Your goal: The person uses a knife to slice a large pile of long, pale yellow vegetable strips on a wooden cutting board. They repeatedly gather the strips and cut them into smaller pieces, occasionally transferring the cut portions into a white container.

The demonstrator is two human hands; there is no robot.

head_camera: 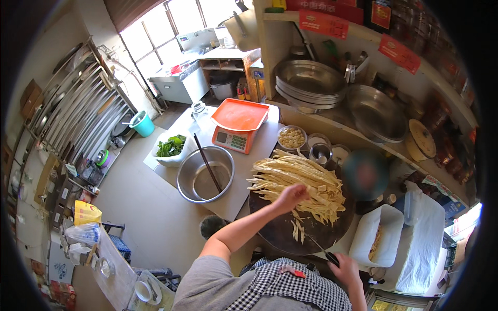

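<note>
A heap of long, wrinkled, pale yellow food strips (295,171), resembling tofu-skin sticks, covers much of a round dark chopping board (272,233). My left hand (292,199) is over the front of the heap with its fingers curled; whether a strip is pinched in them is unclear. My right hand (346,269) grips the black handle of a kitchen knife (317,244) at the board's near right edge. The narrow-looking blade points forward and left over the board. A few short strips (297,230) lie apart from the heap, close to the blade's tip.
Left of the board stand a steel bowl (206,175) with chopsticks, a container of green leaves (171,145) and an orange-topped scale (237,124). Behind are a bowl of pale cloves (291,137) and stacked steel basins (309,83). A white tub (377,237) sits right.
</note>
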